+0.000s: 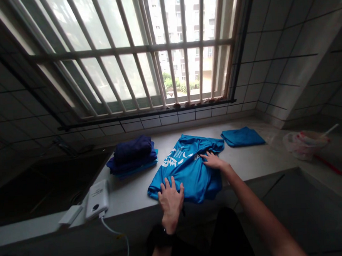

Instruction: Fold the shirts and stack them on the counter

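A blue shirt (191, 177) with white print lies partly folded on the counter, its lower part hanging over the front edge. My left hand (171, 197) rests with fingers spread on the shirt's lower left part. Over the upper right part, my right hand (212, 160) touches the fabric, fingers apart. Neither hand grips anything. A pile of folded dark blue and blue clothes (133, 155) sits to the left of the shirt. To its right is a folded blue cloth (242, 136).
A white power bank (97, 200) with a cable and a small white box (70, 215) lie near the front edge at left, beside a dark sink (47, 182). A plastic bag (305, 145) stands at far right. Behind is a barred window.
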A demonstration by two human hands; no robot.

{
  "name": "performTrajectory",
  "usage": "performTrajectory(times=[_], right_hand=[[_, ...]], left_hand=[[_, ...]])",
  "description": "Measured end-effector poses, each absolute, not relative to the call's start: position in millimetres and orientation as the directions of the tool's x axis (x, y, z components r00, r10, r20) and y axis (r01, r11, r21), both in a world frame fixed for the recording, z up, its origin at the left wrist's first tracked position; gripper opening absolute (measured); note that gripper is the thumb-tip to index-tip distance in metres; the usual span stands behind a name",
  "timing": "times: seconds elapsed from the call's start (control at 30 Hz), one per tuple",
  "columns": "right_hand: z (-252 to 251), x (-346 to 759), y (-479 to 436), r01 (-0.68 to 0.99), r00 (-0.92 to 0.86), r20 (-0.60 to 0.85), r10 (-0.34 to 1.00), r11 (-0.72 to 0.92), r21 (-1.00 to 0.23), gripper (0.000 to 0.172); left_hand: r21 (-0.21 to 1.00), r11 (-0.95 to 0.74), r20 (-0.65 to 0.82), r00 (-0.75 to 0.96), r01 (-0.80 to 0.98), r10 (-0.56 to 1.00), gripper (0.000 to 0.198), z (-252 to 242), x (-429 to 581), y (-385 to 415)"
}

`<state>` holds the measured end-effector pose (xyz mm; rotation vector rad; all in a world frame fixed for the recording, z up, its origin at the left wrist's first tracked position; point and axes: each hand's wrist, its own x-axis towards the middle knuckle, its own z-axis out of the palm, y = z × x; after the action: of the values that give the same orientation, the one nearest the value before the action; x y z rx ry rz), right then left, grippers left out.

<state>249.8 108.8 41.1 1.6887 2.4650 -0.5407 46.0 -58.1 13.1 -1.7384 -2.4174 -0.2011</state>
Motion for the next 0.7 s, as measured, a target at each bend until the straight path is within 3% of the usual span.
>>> performTrajectory(times=[0.2,0.3,0.47,0.7], right_hand=[[63.0,244.5,100.6,0.928,-0.349,-0.229,0.909,0.301,-0.219,0.049],[52.2,238.3,60.5,0.919,-0.345,-0.130,0.929,0.307,-0.246,0.053],[11.3,242.8,5.9,0.857,-0.424,-0.089,0.901,0.367,-0.361,0.055],[-10.0,275.4,29.9,0.774,-0.505,-0.014,0.863,0.445,-0.451,0.053]], left_hand=[[0.113,0.156,0.209,-0.177,0.981,0.962,0.040,30.4,25.2,-55.1],[0.099,0.088,0.265,-0.112,0.991,0.958,0.041,15.1,3.0,-52.6],[0.072,0.105,0.278,-0.121,0.992,0.953,0.048,-20.8,-7.3,-53.1],[0.101,0.089,0.257,-0.112,0.991,0.960,0.050,-19.6,4.3,-63.6]])
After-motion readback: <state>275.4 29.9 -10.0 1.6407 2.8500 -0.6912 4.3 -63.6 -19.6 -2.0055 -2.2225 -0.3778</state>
